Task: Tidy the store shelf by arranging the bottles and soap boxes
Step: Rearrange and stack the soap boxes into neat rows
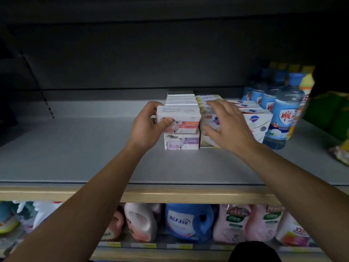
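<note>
— On the grey store shelf (75, 152), what of the left hand (149, 127)?
— Curled round the top white cardboard soap box with the pink band and goat picture (181, 120), thumb across its front face. Stacked on a white soap box with a purple band (181, 141), at the front of a row of like boxes.
— And the right hand (226, 127)?
— Spread loosely, fingers fairly straight, holding nothing; laid over the white-and-green soap boxes (207, 142) just beside that stack. Touching or just above them: cannot tell.
— Further right?
— White soap boxes with a blue shield mark (255, 120), then clear blue-capped bottles with blue labels (283, 114).
— Below?
— Pink and blue plastic detergent jugs (188, 222) on the lower shelf.
</note>
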Available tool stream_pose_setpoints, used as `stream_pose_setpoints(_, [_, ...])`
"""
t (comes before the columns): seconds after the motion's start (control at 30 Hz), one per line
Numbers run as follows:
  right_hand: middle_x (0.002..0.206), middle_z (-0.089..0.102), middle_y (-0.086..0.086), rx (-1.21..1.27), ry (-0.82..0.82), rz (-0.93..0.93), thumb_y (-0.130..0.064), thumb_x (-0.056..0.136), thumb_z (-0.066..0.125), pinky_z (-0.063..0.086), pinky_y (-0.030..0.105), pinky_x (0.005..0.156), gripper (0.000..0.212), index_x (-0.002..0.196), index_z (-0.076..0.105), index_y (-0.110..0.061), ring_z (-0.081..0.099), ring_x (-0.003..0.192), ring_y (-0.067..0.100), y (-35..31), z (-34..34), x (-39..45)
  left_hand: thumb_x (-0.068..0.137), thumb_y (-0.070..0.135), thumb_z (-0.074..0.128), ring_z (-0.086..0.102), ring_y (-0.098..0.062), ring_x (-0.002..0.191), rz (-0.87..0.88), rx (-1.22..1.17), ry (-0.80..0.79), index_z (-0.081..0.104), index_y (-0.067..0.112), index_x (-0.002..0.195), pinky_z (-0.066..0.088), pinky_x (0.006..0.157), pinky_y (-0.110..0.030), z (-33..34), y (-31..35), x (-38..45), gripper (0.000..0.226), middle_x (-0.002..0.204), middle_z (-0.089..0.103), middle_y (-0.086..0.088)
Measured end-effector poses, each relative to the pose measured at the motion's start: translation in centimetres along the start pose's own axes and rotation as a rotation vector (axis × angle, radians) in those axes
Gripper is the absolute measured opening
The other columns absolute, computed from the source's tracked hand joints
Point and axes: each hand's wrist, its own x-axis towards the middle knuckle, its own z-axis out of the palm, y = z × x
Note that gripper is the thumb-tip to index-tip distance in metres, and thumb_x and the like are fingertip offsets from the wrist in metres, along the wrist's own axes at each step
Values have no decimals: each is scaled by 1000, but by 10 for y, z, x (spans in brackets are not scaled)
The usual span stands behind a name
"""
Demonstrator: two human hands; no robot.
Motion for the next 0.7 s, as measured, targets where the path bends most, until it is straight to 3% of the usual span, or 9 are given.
stream_pose_setpoints(0.13, [147,43,4,-176,-90,56,-41,94,57,21,41,116,59,147,42,-19,34,137,26,27,7,9,86,26,72,67,-11,88,20,166,36,54,30,106,50,66,-10,19,-9,20,28,97,65,15])
stream_pose_setpoints(0.3, [143,46,2,-217,-88,25,-42,93,56,17,42,116,59,146,42,-21,37,134,26,32,18,7,86,22,71,46,-26,123,176,494,45,61,18,128,33,102,-26,31,-28,23,44,132,53,-8])
stream_pose_setpoints(0.57, [145,44,0,-233,-94,12,-43,92,57,14,43,118,62,148,40,-22,35,136,24,33,18,6,87,29,69,41,-23,133,190,548,23,59,21,131,31,108,-28,40,-32,27,45,143,50,-5])
stream_pose_setpoints(0.7, [149,41,-1,-239,-135,45,-46,91,56,12,43,119,65,149,37,-25,31,140,24,29,13,8,88,34,67,39,-21,135,160,572,44,57,25,133,36,108,-35,43,-29,24,48,146,47,-1])
